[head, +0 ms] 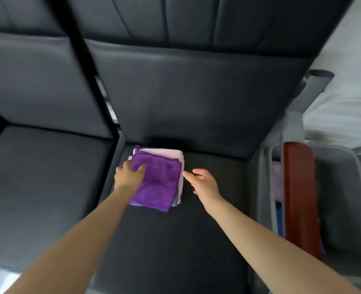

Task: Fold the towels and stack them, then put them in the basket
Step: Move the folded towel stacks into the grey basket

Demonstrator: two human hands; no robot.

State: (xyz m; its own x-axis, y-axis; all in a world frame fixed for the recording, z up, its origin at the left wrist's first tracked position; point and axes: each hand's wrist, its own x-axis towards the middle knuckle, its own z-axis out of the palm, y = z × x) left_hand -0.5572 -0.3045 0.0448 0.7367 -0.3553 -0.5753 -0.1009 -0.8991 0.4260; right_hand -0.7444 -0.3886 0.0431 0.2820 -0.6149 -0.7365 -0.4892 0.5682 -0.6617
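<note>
Your left hand [130,175] is lying flat on the stack's [157,179] left edge, fingers spread over the purple towel [158,183], pressing, not pinching anything. Your right hand [202,182] is hanging open just beside the stack's right edge, fingers loosely extended toward it, holding nothing; can't tell whether the fingertips are touching the cloth.

The stack is sitting on the dark sofa seat [196,230], near the backrest [196,92]. Purple towel is lying on top, pale pink layers [171,152] are showing past its far and right edges, a bluish edge is peeking out at the near right corner. So the layers aren't lining up flush.

Handling, as a judgement: it's looking light, soft and floppy, with no stiffness; lifting from one side will likely be fanning the layers. You'd be better off sliding both hands under opposite edges, thumbs clamping on top, and squeezing the whole pile.

Orientation: the stack is reading near square, slightly longer running away from you, and twisted a little so its far end is leaning left.

The basket [334,209] is standing at the right, beside the sofa, with a red panel [300,198] at its near wall and some cloth already inside.
</note>
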